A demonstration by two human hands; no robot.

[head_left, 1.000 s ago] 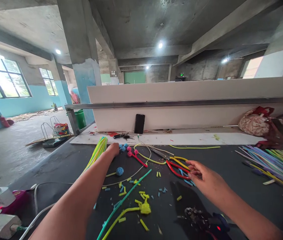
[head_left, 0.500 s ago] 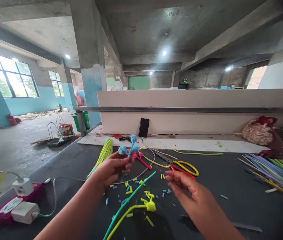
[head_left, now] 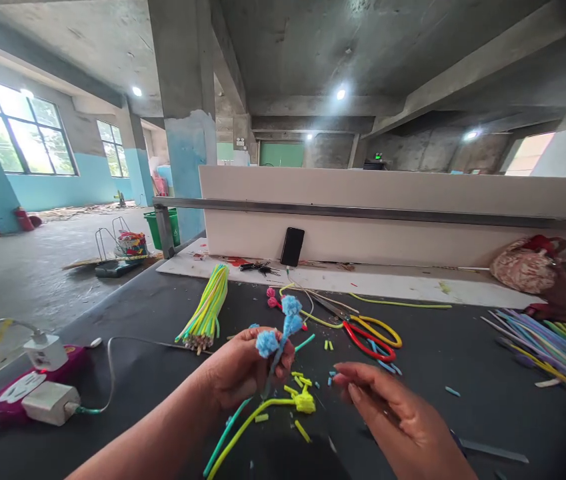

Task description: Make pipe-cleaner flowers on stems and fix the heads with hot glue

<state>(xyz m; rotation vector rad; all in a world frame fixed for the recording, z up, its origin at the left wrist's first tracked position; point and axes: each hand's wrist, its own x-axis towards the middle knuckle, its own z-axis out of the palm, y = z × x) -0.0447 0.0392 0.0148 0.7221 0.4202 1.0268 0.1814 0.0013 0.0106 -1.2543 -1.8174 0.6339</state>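
Grips blue pom-pom sprig in left hand above black table. Holds right hand half-curled, unclosed, beside small blue snippets.

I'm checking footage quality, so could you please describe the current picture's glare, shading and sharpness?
Head view: large window glares nearly white, central ceiling lamp shows a halo, top-right corner is dark, blue fuzzy piece looks fairly sharp.

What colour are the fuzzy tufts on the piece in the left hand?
The fuzzy tufts are light blue, best seen in the head view.
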